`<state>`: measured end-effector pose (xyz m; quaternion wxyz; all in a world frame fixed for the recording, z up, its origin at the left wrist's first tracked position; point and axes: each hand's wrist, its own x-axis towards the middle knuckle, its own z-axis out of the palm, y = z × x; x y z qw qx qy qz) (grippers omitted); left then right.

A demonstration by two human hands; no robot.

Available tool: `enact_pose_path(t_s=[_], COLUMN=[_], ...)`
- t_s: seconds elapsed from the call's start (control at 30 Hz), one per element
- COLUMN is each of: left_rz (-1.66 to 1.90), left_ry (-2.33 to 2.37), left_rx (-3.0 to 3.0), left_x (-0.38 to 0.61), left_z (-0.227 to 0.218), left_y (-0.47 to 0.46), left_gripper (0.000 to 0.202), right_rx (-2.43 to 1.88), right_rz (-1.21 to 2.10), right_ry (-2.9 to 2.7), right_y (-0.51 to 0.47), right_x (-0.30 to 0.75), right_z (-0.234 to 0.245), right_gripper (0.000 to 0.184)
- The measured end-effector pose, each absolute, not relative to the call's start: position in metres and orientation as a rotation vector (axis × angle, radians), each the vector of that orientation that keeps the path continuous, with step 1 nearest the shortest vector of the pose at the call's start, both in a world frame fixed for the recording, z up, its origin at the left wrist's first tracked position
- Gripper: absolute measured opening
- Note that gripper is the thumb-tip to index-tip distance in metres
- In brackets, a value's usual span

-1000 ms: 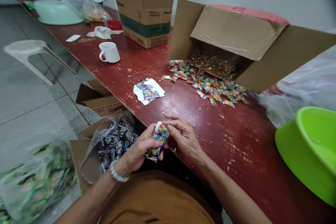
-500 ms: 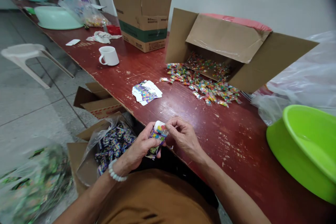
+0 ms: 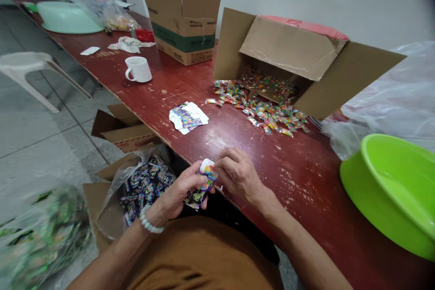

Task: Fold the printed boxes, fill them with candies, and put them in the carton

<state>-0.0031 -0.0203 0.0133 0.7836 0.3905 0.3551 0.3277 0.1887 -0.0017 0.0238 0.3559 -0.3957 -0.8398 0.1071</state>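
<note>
My left hand (image 3: 176, 195) grips a small colourful printed packet (image 3: 203, 181) from below, at the near edge of the red table (image 3: 190, 86). My right hand (image 3: 238, 174) is closed in a pinch on the packet's top right corner. A short stack of the same flat packets (image 3: 188, 117) lies on the table just beyond my hands. Farther back, a pile of small wrapped candies (image 3: 265, 115) spills out of a cardboard box (image 3: 306, 54) lying on its side.
A white mug (image 3: 138, 69), an upright cardboard box (image 3: 181, 13) and a pale green basin (image 3: 64, 17) stand farther along the table. A bright green basin (image 3: 394, 190) sits at right, clear plastic behind it. Below left, a lined carton (image 3: 142, 186) holds filled packets. A white stool (image 3: 30, 65) stands on the floor.
My right fingers have closed from loosely spread to a pinch on the packet's top. Both hands with the packet stayed at the table edge; the view shifted slightly.
</note>
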Motion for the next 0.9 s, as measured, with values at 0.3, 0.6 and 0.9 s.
enact_pose_path(t_s=[0.3,0.6,0.9], left_rz=[0.773,0.764,0.918], left_ry=[0.833,0.862,0.78], left_rx=[0.861,0.808,0.7], left_x=[0.004,0.009,0.011], left_z=[0.014,0.002,0.014], left_y=[-0.021,-0.021,-0.017], left_gripper=[0.039,0.05,0.037], right_rx=[-1.126,-1.079,-0.899], right_rz=[0.81,1.027,1.721], right_ry=[-1.961,-1.978,-0.906], right_y=[-0.003,-0.001,-0.014], right_x=[0.191,0.187,0.169], right_z=[0.022,0.023,0.006], right_gripper=[0.022,0.012,0.047])
